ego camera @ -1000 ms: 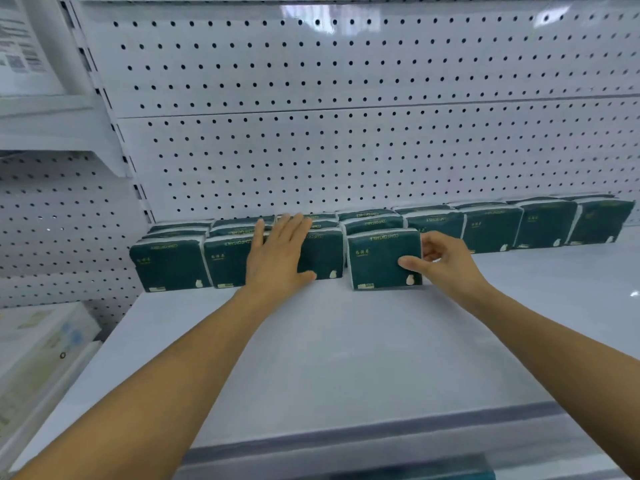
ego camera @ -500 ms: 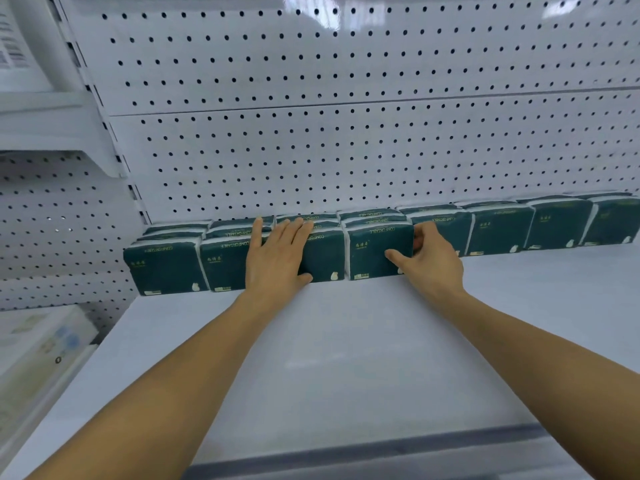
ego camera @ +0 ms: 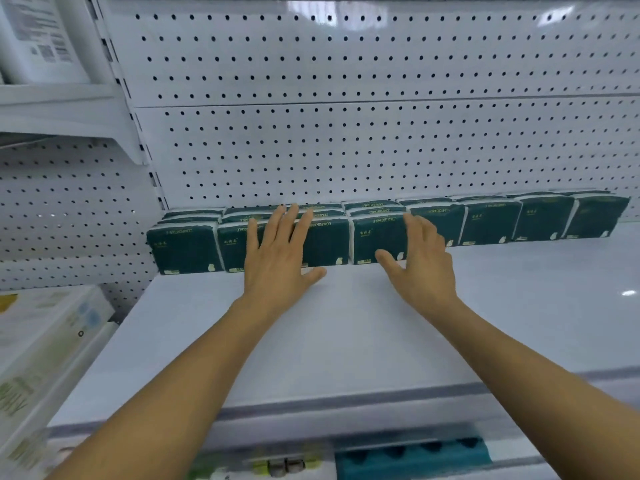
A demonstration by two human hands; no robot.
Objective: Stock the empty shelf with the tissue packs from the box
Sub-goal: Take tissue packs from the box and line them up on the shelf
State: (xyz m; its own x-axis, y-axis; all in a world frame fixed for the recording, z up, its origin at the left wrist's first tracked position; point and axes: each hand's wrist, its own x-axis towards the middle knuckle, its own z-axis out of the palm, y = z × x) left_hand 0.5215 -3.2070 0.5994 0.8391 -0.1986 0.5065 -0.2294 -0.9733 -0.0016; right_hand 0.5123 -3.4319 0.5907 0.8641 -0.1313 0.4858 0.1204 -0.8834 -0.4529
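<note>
Head view, dark green tissue packs lined along far edge of white shelf against pegboard, left hand flat with straight fingers on front packs, right hand open, fingers touching neighbouring pack.

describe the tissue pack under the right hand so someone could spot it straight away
Start at the white pegboard and drop to the line of dark green tissue packs along the back of the shelf. The front row counts four packs from the left end; the target pack is the fourth and last. Only this one has the right hand spread open against it.
</note>
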